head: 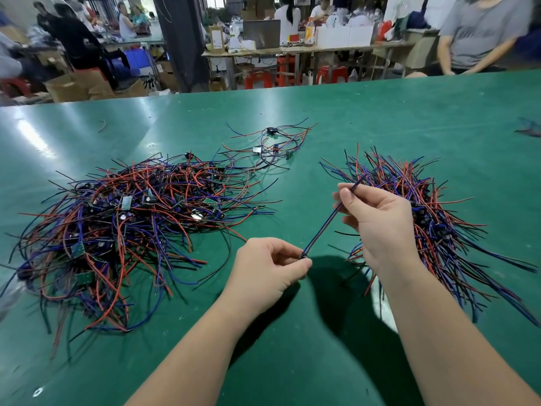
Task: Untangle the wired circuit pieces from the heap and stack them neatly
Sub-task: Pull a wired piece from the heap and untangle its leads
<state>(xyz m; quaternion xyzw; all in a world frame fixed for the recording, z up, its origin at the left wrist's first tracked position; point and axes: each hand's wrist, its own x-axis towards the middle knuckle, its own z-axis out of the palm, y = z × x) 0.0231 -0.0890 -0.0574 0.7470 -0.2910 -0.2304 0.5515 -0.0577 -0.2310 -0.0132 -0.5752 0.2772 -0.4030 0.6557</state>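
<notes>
A big tangled heap (123, 230) of red, blue and black wires with small circuit boards lies on the left of the green table (380, 118). On the right lies a neater stack (433, 212) of wired pieces, wires fanning outward. Between them, one wired piece (325, 227) is stretched straight above the table. My left hand (269, 271) pinches its lower end, where the small board sits, mostly hidden by my fingers. My right hand (377, 218) pinches the bundled wires near their upper end, just left of the stack.
A small loose cluster (272, 145) of a few wired boards lies farther back at the centre. A person in a grey shirt (480, 33) sits at the table's far right edge. Benches, red stools and cardboard boxes stand beyond the table.
</notes>
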